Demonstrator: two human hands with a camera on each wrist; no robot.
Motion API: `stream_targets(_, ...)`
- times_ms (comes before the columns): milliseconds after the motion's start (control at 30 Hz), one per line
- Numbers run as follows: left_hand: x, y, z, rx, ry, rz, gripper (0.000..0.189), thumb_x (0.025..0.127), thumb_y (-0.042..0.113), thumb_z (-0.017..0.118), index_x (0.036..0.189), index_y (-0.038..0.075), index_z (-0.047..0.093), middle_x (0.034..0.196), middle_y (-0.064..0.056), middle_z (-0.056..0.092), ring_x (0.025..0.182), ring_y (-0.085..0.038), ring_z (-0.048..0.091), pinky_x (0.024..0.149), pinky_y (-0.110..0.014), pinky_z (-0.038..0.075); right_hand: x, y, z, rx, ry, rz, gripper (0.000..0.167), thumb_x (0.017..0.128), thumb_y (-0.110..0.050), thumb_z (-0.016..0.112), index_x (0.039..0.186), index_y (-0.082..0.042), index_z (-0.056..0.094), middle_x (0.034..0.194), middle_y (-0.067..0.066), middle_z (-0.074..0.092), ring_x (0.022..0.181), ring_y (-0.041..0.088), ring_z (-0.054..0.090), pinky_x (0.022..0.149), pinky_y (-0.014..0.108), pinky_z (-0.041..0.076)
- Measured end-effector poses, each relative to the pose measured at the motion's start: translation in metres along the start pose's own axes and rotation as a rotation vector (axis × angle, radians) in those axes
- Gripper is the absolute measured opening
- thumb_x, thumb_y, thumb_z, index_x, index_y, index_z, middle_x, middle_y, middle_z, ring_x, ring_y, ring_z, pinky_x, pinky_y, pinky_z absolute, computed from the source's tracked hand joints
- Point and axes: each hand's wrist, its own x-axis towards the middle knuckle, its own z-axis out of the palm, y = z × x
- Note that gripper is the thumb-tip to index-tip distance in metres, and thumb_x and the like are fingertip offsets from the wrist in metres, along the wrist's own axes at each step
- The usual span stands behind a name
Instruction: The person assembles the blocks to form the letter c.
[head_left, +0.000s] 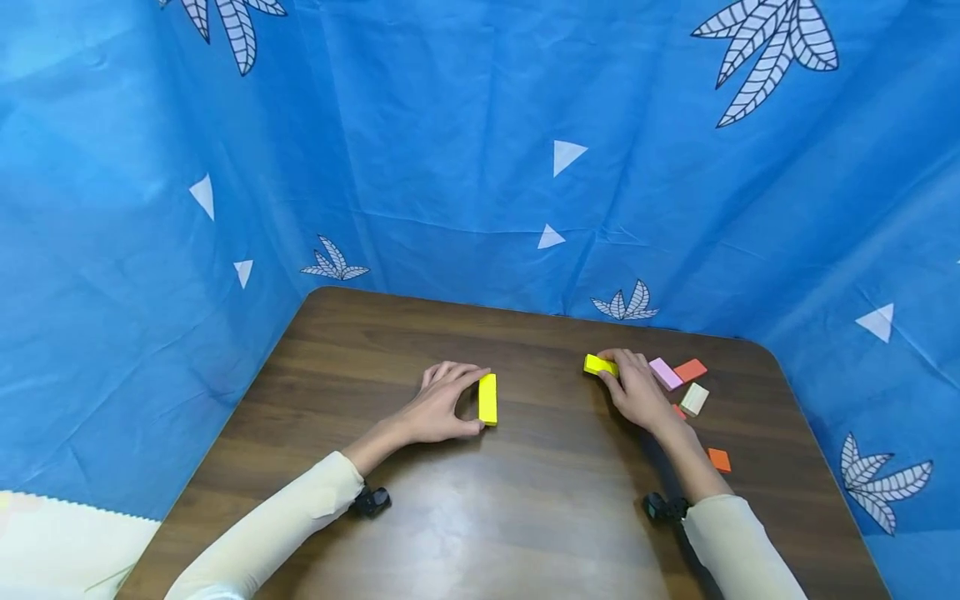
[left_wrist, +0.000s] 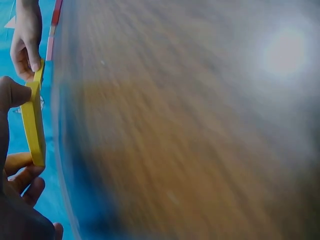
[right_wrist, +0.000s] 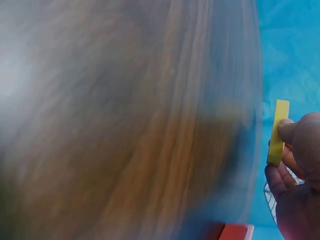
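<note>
Near the middle of the table, my left hand [head_left: 442,407] pinches a yellow block [head_left: 487,400] by its two ends, thumb at the near end and fingers at the far one. The left wrist view shows that same yellow block [left_wrist: 33,125] spanning thumb and fingertips. Farther right, my right hand [head_left: 637,392] holds a second yellow block [head_left: 600,365] between thumb and fingers, its left end sticking out. In the right wrist view this yellow block [right_wrist: 278,132] stands clear of the fingers at one end. A gap separates the two blocks.
Right of my right hand lie a pink block [head_left: 665,374], a red-orange block [head_left: 690,370], a cream block [head_left: 694,399] and an orange block [head_left: 718,460]. Another red piece [head_left: 678,412] is partly hidden by the hand. A blue patterned curtain [head_left: 465,167] borders the wooden table [head_left: 525,508].
</note>
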Motion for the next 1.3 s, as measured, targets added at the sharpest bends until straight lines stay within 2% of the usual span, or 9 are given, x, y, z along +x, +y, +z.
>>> stream_targets(333,-0.007,-0.019,-0.009,0.006,-0.004,0.019,0.095,0.085,0.045,0.080,0.168,0.023,0.039,0.165,-0.002,0.050,0.150,-0.028,0.042,0.122,-0.066,0.023,0.020,-0.017,0.009,-0.021,-0.071,-0.028,0.040,0.107,-0.010,0.065,0.144,0.003,0.061,0.143,0.025,0.068,0.125,0.044,0.061,0.112,0.061,0.048)
stream_targets(567,-0.012,-0.029,-0.012,0.025,-0.037,0.038,0.089,0.088,0.043,0.082,0.166,0.028,0.043,0.167,0.000,0.049,0.152,-0.028,0.041,0.121,-0.065,0.024,0.035,-0.025,0.015,-0.045,-0.110,-0.079,0.034,0.108,-0.009,0.064,0.140,0.003,0.062,0.136,0.024,0.070,0.122,0.042,0.061,0.111,0.059,0.048)
stream_targets(800,-0.011,-0.031,-0.012,0.048,-0.071,0.046,0.081,0.086,0.038,0.081,0.162,0.034,0.051,0.165,0.001,0.049,0.154,-0.030,0.037,0.123,-0.067,0.019,0.046,-0.024,0.017,-0.055,-0.142,-0.069,0.033,0.107,-0.006,0.063,0.139,0.003,0.062,0.137,0.024,0.069,0.124,0.042,0.060,0.113,0.058,0.047)
stream_targets(1033,-0.012,-0.033,-0.013,0.085,-0.075,0.046,0.078,0.090,0.041,0.081,0.162,0.036,0.049,0.172,0.004,0.043,0.160,-0.029,0.033,0.126,-0.068,0.018,0.055,-0.022,0.024,-0.029,-0.168,-0.071,0.034,0.108,-0.007,0.063,0.140,0.002,0.062,0.138,0.022,0.069,0.124,0.040,0.059,0.114,0.058,0.047)
stream_targets(1167,-0.013,-0.030,-0.015,0.093,-0.073,0.069,0.075,0.093,0.047,0.080,0.161,0.033,0.051,0.176,0.005,0.037,0.162,-0.031,0.031,0.126,-0.070,0.015,0.060,-0.024,0.027,-0.031,-0.180,-0.082,0.034,0.108,-0.008,0.062,0.141,0.001,0.062,0.139,0.022,0.069,0.124,0.039,0.059,0.113,0.057,0.047)
stream_targets(1300,-0.014,-0.027,-0.015,0.080,-0.053,0.086,0.067,0.098,0.047,0.075,0.159,0.030,0.055,0.174,0.005,0.041,0.162,-0.031,0.033,0.126,-0.070,0.015,0.063,-0.030,0.030,-0.042,-0.194,-0.113,0.034,0.108,-0.007,0.062,0.141,0.001,0.063,0.140,0.021,0.069,0.127,0.039,0.059,0.114,0.056,0.048)
